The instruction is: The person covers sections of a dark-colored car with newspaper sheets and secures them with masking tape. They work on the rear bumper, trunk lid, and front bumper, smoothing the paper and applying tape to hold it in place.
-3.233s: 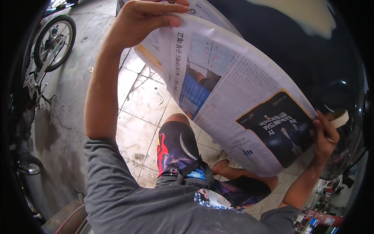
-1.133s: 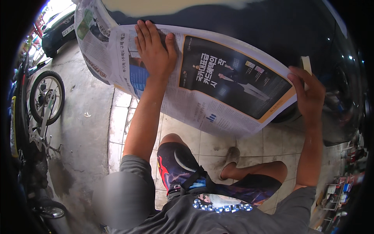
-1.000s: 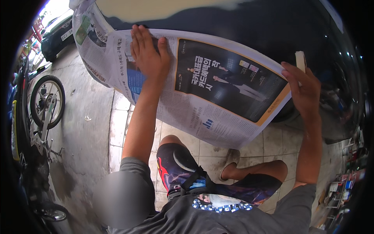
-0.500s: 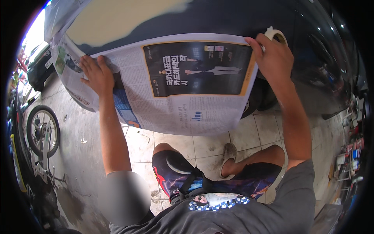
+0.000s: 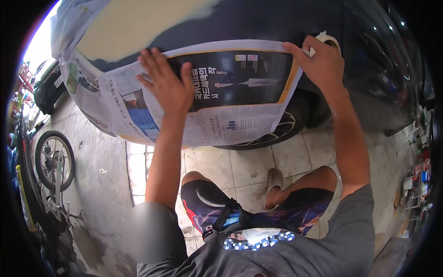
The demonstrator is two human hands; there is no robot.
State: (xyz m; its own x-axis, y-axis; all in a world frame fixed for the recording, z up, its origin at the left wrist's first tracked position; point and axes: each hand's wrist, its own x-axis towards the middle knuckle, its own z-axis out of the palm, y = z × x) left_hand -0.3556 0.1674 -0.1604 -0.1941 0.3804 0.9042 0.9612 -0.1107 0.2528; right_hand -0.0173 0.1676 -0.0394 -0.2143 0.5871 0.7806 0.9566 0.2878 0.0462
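Observation:
A newspaper sheet (image 5: 249, 117) with a large dark advertisement hangs against the side of a dark car, partly over its wheel (image 5: 288, 124). My left hand (image 5: 167, 85) lies with fingers spread on the upper left part of the sheet. At the sheet's upper right corner, my right hand (image 5: 320, 62) pinches the edge between thumb and fingers. A roll of masking tape (image 5: 333, 39) is also in that hand, partly hidden behind the fingers. Just above the sheet, the dark car panel (image 5: 244, 25) carries a large cream-coloured patch (image 5: 131, 30).
More paper and clear plastic sheeting (image 5: 69, 34) cover the car at the far left. A small spoked wheel (image 5: 54, 159) stands on the concrete at left. Tiles (image 5: 249, 161) lie under my feet. A cluttered rack (image 5: 413, 184) is at far right.
My left hand has moved right across the newspaper, from its left side toward the advertisement. The sheet's lower edge now sits closer to the car, showing more of the wheel.

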